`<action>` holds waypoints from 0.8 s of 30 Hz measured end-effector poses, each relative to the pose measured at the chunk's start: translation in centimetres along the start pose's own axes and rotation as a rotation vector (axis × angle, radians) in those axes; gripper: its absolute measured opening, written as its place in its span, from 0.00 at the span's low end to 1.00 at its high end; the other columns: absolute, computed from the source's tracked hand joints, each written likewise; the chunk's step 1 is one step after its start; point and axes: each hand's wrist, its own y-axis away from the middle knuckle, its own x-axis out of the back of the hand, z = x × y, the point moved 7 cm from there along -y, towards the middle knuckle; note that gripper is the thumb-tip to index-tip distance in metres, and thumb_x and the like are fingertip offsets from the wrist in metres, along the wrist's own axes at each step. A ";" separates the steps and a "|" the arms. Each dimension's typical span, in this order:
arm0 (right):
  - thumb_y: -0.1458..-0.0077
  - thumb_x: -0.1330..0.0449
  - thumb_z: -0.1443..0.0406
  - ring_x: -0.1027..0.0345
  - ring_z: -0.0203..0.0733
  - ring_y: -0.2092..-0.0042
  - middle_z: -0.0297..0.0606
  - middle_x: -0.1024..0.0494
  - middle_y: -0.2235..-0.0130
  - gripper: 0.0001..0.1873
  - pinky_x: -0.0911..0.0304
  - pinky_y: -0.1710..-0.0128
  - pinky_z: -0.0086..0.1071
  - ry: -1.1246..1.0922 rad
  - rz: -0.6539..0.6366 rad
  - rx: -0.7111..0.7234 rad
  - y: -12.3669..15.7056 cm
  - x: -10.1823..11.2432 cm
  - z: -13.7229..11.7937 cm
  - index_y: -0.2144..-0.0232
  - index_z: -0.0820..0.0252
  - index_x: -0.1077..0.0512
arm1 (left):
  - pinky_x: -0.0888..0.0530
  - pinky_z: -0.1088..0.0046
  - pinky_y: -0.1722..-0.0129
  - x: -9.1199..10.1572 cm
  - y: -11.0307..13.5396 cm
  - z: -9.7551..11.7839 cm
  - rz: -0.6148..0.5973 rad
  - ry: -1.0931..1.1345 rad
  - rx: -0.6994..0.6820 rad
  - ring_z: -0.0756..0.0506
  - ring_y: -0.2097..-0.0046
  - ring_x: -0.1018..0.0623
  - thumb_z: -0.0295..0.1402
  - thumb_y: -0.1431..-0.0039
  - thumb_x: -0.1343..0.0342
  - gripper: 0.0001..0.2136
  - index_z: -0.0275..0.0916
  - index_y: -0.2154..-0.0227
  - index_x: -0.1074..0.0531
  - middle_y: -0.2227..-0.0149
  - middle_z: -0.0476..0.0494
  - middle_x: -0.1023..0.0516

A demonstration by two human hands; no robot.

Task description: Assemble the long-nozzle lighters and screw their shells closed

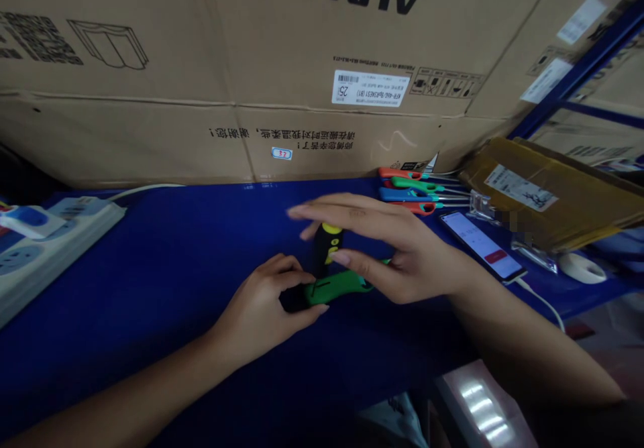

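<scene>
My left hand [256, 307] pinches the left end of a green lighter handle [336, 288], which lies sideways low over the blue table. Above it stands a screwdriver [323, 250] with a stubby black and yellow handle, roughly upright against the lighter. My right hand [407, 247] reaches over from the right, its thumb against the screwdriver handle and its long fingers stretched across behind the top. The screwdriver's tip is hidden. My right hand covers the right end of the lighter.
Several long-necked lighters [410, 194] in orange, green and blue lie at the back right. Near them are a lit phone [480, 245] on a cable, a brown carton [563, 190] and a tape roll [582, 268]. A power strip [60, 243] lies left. Large cardboard [282, 45] stands behind.
</scene>
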 end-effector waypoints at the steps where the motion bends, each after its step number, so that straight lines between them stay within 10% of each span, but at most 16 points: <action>1: 0.35 0.42 0.71 0.27 0.40 0.46 0.46 0.21 0.46 0.22 0.31 0.43 0.38 -0.042 0.014 -0.001 0.0 0.2 0.2 0.40 0.67 0.33 | 0.22 0.60 0.55 0.0 0.0 0.0 0.003 -0.001 -0.002 0.41 0.56 0.21 0.38 0.43 0.33 0.10 0.43 0.59 0.19 0.58 0.43 0.21; 16: 0.41 0.32 0.64 0.28 0.38 0.58 0.39 0.19 0.57 0.15 0.27 0.54 0.33 0.108 0.282 0.053 0.1 -0.2 -0.7 0.53 0.63 0.27 | 0.25 0.67 0.64 0.1 0.0 0.1 0.022 -0.014 -0.021 0.44 0.63 0.22 0.35 0.44 0.33 0.07 0.43 0.63 0.20 0.65 0.47 0.23; 24: 0.33 0.44 0.72 0.29 0.39 0.45 0.46 0.22 0.46 0.20 0.32 0.43 0.36 -0.080 0.017 -0.041 0.0 -0.6 -0.3 0.40 0.65 0.33 | 0.23 0.62 0.57 0.2 -0.1 0.4 0.019 0.004 -0.013 0.41 0.57 0.21 0.36 0.44 0.33 0.09 0.42 0.60 0.19 0.60 0.44 0.21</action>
